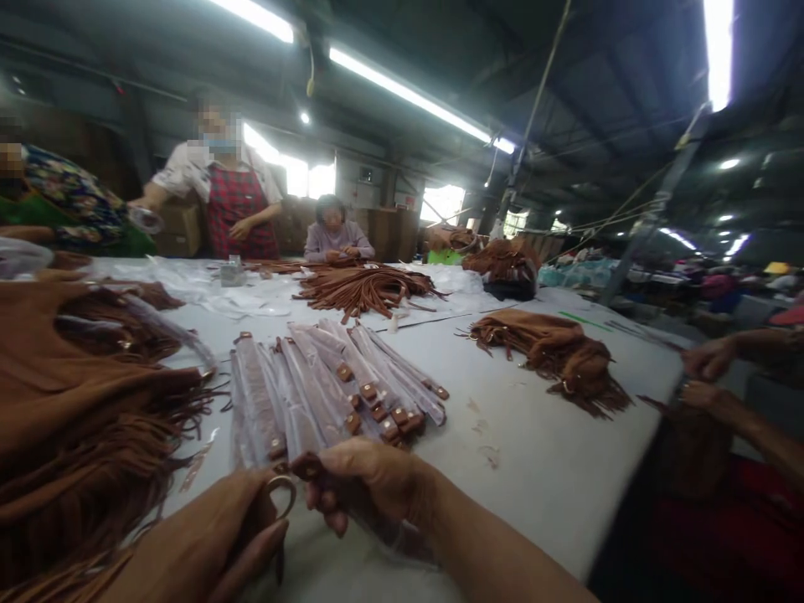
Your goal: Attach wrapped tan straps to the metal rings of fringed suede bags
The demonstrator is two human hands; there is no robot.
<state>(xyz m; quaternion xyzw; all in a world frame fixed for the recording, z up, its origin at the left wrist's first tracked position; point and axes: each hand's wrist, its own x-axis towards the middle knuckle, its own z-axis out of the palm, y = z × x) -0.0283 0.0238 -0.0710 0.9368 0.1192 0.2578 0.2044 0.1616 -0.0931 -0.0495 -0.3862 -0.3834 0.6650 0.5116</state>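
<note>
My left hand [217, 536] grips a brown strap end with a gold metal ring [282, 494] at the near table edge. My right hand [368, 481] is closed on the same brown strap [306, 465] and on a clear plastic sleeve that trails under my wrist. Just beyond my hands lies a fan of several brown straps in clear plastic sleeves [327, 389], their tan tabs pointing right.
A heap of brown fringed suede bags [81, 419] fills the left. More fringed pieces [559, 356] and a strap bundle [368, 289] lie on the grey table [546, 469]. Three people work at the far side; another person's hands [709, 377] are at right.
</note>
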